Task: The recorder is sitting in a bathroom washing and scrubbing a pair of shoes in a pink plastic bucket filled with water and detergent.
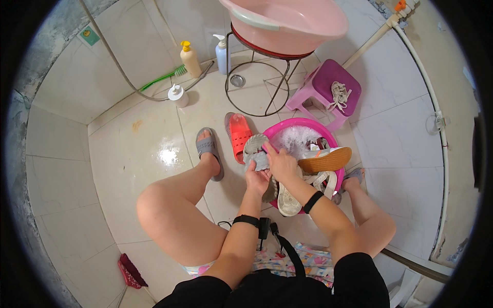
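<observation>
A grey shoe (255,158) with a ribbed pale sole is held over the left rim of a bright pink basin (338,179). My left hand (258,179) grips it from below, fingers closed around its near end. Pressed against its right side is my right hand (281,163), fingers bent over it, partly hidden. Suds (295,139) fill the far part of the basin. A shoe with a tan sole (326,160) leans across the right rim, and a white strappy sandal (323,180) and a white shoe (289,200) lie nearer me.
Beside the basin sits a red clog (239,134). A purple stool (328,82) carries white laces (340,96); a large pale pink tub (292,20) rests on a metal stand. Pump bottles (190,60), a green brush (163,78) and a hose (110,46) are at the far left.
</observation>
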### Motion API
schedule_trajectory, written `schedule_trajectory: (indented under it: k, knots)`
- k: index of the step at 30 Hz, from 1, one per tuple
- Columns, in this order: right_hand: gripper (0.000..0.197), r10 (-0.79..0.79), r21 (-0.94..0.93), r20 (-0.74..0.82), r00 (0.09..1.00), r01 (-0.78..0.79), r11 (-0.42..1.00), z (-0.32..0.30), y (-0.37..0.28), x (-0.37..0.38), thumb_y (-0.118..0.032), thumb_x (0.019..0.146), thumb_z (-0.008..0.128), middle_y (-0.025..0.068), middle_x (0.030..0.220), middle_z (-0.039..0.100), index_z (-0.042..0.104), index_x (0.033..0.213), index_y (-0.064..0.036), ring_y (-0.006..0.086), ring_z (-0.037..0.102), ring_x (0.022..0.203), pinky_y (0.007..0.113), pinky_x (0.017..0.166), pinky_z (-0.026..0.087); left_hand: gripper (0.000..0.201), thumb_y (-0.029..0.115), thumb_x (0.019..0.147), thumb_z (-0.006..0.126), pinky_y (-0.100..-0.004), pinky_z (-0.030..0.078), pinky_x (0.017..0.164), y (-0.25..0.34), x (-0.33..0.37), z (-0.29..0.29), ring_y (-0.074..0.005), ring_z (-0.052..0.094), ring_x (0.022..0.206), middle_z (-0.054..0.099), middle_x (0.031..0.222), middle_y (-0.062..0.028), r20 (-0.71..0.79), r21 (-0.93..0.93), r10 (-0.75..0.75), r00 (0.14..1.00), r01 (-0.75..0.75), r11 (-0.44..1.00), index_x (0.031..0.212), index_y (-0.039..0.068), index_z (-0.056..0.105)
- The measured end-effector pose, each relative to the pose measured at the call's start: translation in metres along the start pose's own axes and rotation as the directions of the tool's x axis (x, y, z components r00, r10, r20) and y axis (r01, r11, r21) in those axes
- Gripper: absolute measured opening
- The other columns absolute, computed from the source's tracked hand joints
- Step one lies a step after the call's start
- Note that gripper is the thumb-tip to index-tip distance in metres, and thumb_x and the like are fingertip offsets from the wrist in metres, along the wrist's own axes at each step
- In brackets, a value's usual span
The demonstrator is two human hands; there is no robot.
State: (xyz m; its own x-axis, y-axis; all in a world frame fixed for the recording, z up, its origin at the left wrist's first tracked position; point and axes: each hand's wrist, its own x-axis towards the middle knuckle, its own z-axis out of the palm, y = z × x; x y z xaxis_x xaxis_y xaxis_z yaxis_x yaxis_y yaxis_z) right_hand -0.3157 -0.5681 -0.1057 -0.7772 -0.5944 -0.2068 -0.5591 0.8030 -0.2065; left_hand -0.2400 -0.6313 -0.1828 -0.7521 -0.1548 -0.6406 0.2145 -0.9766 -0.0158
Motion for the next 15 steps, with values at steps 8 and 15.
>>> schedule_trajectory:
  k: [8,15]
  knots:
    - [0.051,0.222,0.427,0.025,0.975,-0.212,0.879,0.062,0.091,0.0,-0.032,0.089,0.044,0.0231,0.116,0.051,0.033,0.137,-0.0177,0.0404,0.056,0.095,0.047,0.08,0.045,0.039,0.035,0.094,0.035,-0.0368,0.045,0.086,-0.006,0.001,0.002,-0.0247,0.056,0.104,0.058,0.114,-0.0085,0.014,0.097,-0.016,1.0,0.014,0.995,0.12,0.008,0.046]
    - [0.028,0.443,0.785,0.208,0.872,-0.419,0.456,0.069,0.143,-0.048,-0.022,0.082,0.059,0.0078,0.08,0.063,0.065,0.096,0.0022,0.0156,0.058,0.067,0.031,0.062,0.046,0.048,0.039,0.086,0.052,-0.0356,0.036,0.096,-0.018,0.002,0.015,-0.0228,0.049,0.112,0.054,0.122,-0.0076,-0.001,0.366,-0.017,1.0,0.016,0.93,0.122,0.007,0.045]
